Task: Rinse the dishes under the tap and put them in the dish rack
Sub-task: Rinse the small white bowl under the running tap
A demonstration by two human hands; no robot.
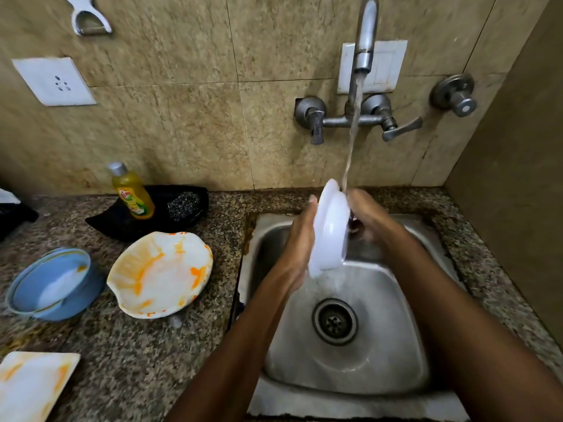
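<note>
At frame centre, above the sink [396, 345], a white plate [330, 229] stands on edge, long axis near vertical, its underside facing left. The left hand [300, 239] and right hand [367, 216] grip it from either side under the tap [364, 41] stream.

A white plate [330, 229] stood nearly on edge over the steel sink [380, 354], its underside and foot ring facing the camera, its top rim just under the stream of water [353, 123] running from the tap [365, 35]. On the counter to the left lay a white wavy-rimmed bowl [161, 275] streaked with orange residue. Further left sat blue bowls [51, 284], stacked, with a little orange residue on the inner one. At the bottom left corner lay a white square plate [30, 385], also smeared orange.
</note>
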